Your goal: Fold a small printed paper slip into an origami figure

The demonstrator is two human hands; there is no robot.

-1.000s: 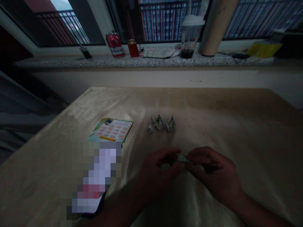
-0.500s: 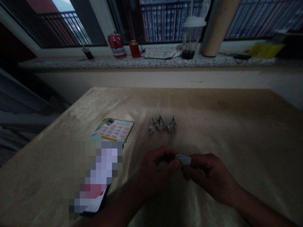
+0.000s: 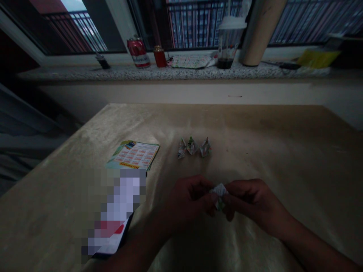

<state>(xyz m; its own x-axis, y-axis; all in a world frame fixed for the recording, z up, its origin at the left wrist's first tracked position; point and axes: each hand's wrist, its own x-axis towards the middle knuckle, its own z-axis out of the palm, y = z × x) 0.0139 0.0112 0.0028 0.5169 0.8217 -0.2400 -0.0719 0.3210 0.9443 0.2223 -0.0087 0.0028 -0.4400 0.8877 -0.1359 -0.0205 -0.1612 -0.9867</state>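
Observation:
My left hand (image 3: 188,202) and my right hand (image 3: 252,206) meet low over the beige table (image 3: 269,151), both pinching one small folded piece of printed paper (image 3: 219,191) between their fingertips. Farther back on the table stand three small folded paper shapes (image 3: 194,147) in a row, apart from my hands. A stack of printed leaflets (image 3: 134,155) lies to the left of them.
A blurred-out flat object (image 3: 113,215) lies at the table's near left. On the stone window sill (image 3: 170,73) stand a red can (image 3: 138,53), a small red jar (image 3: 159,56), a plastic cup with dark drink (image 3: 227,43), a cardboard tube (image 3: 259,32) and papers.
The folded paper has been turned between my fingertips and now shows more of its white face. My hands stayed in the same spot; the view shifted slightly.

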